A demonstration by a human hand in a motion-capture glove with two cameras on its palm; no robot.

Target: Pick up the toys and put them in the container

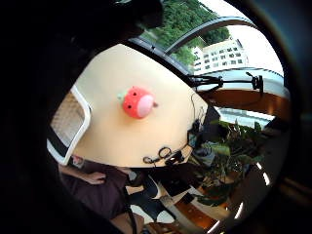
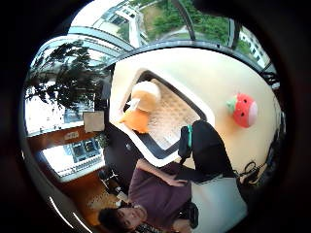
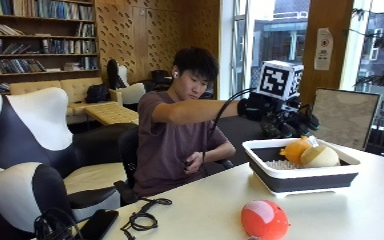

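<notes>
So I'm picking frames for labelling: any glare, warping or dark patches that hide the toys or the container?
Outside view: bright windows behind, yet the red toy, container and gloved right hand read clearly. Thumb side palm view: strong bending, dark rim, window glare; the orange toy in the container is still plain. Little finger side palm view: heavy shadow covers much of it, and the container is cut off.

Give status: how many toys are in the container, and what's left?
Done: orange toy and cream toy lie in the container. In hand: nothing visible; the gloved hand is raised above the container. Left: the red toy on the table.
</notes>
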